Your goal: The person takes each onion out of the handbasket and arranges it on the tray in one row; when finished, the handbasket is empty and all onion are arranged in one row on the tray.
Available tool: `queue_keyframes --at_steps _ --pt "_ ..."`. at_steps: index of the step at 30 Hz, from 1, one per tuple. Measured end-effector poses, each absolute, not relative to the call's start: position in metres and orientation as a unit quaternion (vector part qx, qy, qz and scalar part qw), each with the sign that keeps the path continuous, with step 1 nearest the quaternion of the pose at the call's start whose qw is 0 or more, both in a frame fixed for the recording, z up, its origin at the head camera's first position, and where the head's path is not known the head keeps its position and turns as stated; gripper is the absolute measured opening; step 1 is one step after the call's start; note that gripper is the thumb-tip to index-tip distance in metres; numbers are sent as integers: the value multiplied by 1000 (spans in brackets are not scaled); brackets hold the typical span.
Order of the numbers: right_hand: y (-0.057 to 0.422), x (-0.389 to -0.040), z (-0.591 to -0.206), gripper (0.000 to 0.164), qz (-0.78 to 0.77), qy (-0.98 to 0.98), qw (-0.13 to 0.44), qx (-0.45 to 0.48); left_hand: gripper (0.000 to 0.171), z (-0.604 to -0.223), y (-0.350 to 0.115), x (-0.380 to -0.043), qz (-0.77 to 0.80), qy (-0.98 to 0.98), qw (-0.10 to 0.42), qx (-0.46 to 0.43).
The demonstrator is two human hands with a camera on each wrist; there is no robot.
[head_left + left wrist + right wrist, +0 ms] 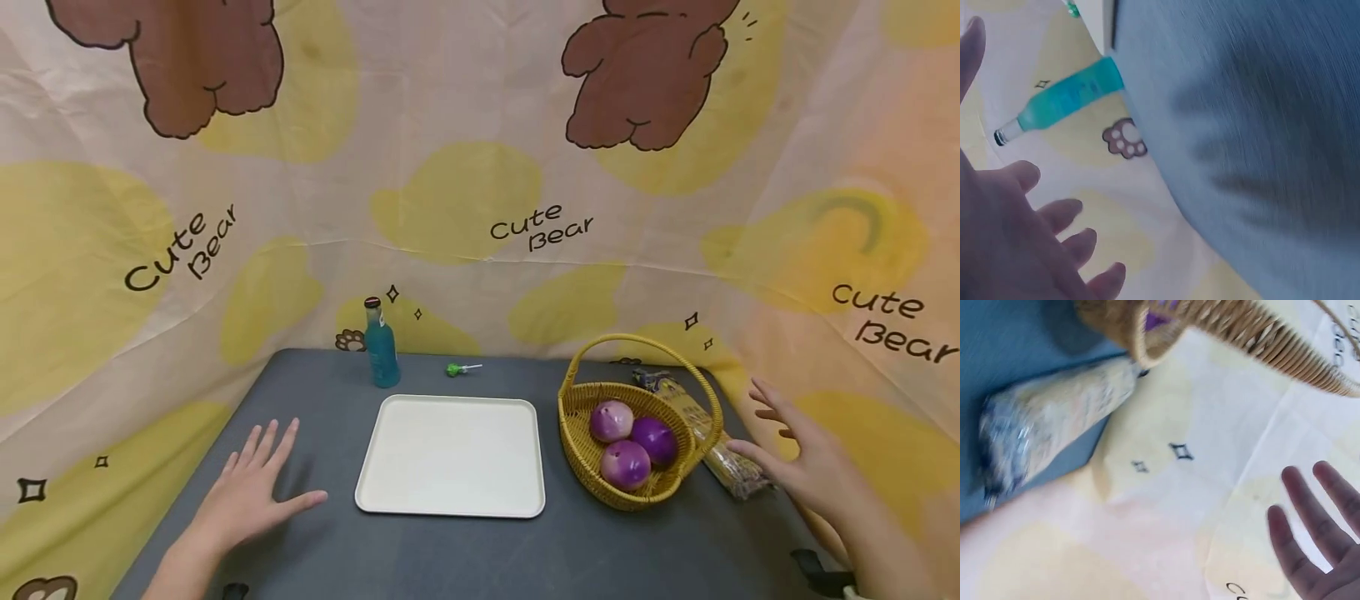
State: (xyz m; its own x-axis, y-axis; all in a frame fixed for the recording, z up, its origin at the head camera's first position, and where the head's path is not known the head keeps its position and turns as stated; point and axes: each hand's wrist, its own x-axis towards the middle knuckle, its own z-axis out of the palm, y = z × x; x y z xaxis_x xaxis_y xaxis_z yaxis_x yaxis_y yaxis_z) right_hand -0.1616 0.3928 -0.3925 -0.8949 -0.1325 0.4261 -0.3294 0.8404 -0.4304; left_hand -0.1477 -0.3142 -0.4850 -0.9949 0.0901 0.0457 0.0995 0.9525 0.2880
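My left hand (251,492) hovers over the left of the table with fingers spread, holding nothing. To its right lies a white rectangular tray (452,457). My right hand (813,458) is raised at the table's right edge, fingers apart and nothing in them. Nearest to it are a yellow wicker basket (596,482) with a tall handle and a long clear packet (738,471) partly behind the basket. Inside the basket sit three round purple-and-white vegetables, perhaps onions (626,465). A bottle of blue drink (382,354) stands upright behind the tray, beside a green lollipop (454,369).
The dark grey table (450,558) ends at a hanging cloth (450,108) printed with bears, which also closes off both sides. In the left wrist view the blue bottle (1072,94) appears near the table's far edge. The right wrist view shows the packet (1060,415) blurred.
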Motion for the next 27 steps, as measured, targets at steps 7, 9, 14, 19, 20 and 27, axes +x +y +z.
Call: queue_keyframes --at_steps 7,9,14,19,20,27 --pt "371 -155 -398 89 334 -890 277 137 121 -493 -287 -158 -185 -980 31 -61" --pt "366 -155 -399 89 351 -874 295 160 123 -496 -280 -162 -182 -981 30 -56" --pt "354 -155 -401 88 403 -836 306 213 126 -505 -265 -171 -181 -982 19 -44" --pt "340 -153 -405 83 447 -801 301 262 124 -511 -255 -173 -231 -972 -17 -47" --pt "337 -152 -406 82 449 -801 296 262 124 -512 -253 -173 -251 -967 -29 -45" --pt "316 -150 -412 83 438 -826 269 233 125 -519 -236 -175 -352 -935 -33 4"
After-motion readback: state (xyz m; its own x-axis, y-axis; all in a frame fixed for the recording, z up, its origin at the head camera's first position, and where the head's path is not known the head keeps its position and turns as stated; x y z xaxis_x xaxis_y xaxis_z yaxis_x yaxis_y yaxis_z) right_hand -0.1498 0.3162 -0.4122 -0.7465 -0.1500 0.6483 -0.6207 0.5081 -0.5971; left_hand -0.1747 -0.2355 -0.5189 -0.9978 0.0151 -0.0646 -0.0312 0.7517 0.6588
